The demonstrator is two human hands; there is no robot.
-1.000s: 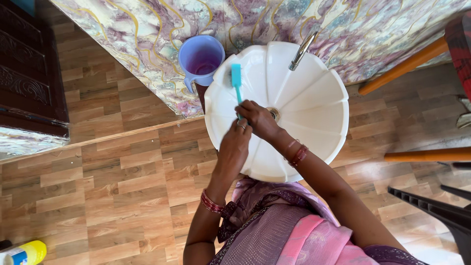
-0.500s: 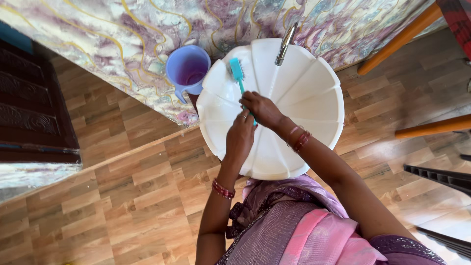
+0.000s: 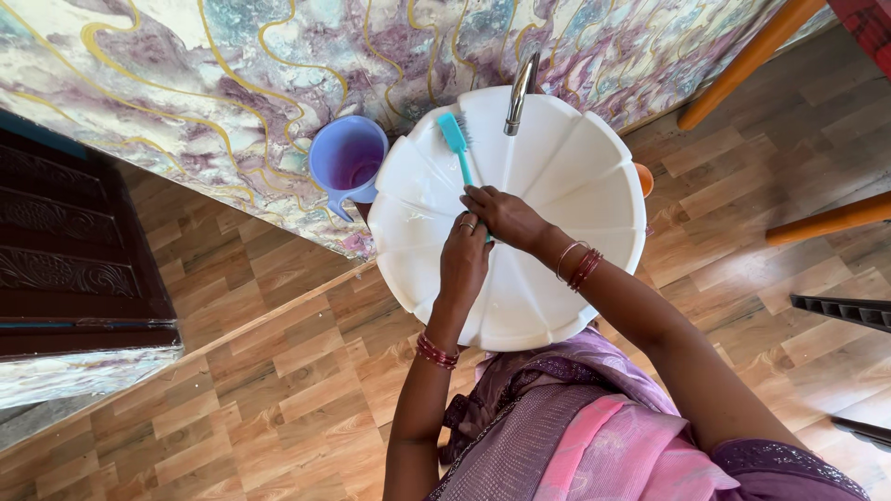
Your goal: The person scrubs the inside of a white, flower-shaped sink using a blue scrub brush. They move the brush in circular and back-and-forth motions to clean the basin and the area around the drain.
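Observation:
A white fluted wash basin (image 3: 575, 186) stands against a marbled wall, with a metal tap (image 3: 520, 88) at its back. A teal brush (image 3: 454, 135) lies with its bristle head on the basin's back left rim. Its handle runs down under my right hand (image 3: 509, 215), which is closed over it above the bowl. My left hand (image 3: 462, 264) presses against the right hand from the near side with its fingers curled. Whether it also grips the handle is hidden. Both wrists carry bangles.
A purple plastic mug (image 3: 346, 158) sits just left of the basin. An orange object (image 3: 644, 178) peeks out behind the basin's right rim. Orange wooden legs (image 3: 826, 220) stand at the right, a dark carved door (image 3: 65, 269) at the left, and wood-look floor tiles (image 3: 278, 390) below.
The view has drawn closer to the basin and shifted. My hands stay together over the bowl on the brush handle, and the left hand has closed in against the right.

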